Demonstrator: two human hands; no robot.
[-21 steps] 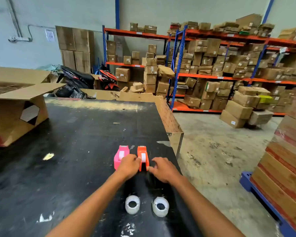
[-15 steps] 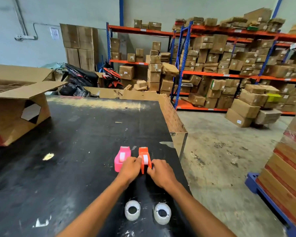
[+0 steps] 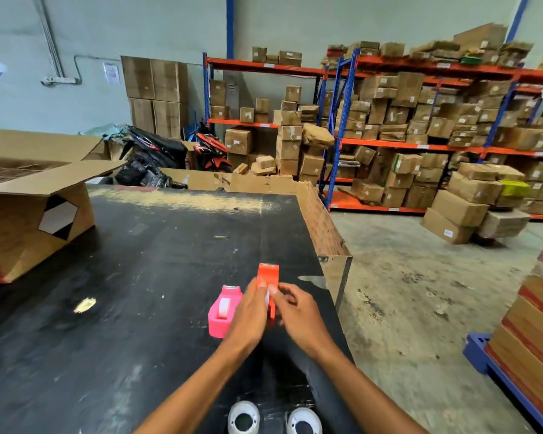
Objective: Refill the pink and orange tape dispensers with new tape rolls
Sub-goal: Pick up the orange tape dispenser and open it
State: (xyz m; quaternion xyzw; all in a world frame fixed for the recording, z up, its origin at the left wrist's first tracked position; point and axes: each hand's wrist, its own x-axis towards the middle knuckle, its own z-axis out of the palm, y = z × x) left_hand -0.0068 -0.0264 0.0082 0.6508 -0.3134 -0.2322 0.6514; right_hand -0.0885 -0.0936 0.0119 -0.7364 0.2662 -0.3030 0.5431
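Observation:
The orange tape dispenser [image 3: 267, 275] is tilted with its front end raised, held between both hands near the right edge of the black table [image 3: 138, 277]. My left hand [image 3: 248, 314] grips its left side and my right hand [image 3: 297, 313] its right side, fingertips meeting over the spool. The pink tape dispenser [image 3: 224, 310] stands on the table just left of my left hand, a nearly spent roll in it. Two white tape rolls [image 3: 243, 418] [image 3: 304, 421] lie flat at the near edge, between my forearms.
An open cardboard box [image 3: 35, 214] sits on the table's far left. The table's right edge drops to a concrete floor [image 3: 420, 292]. Shelving racks [image 3: 420, 145] full of cartons line the back. Stacked boxes on a blue pallet [image 3: 483, 358] stand at right.
Both hands have closed on the orange dispenser and lifted it, tipping its front end up. The pink dispenser and the two rolls have stayed put.

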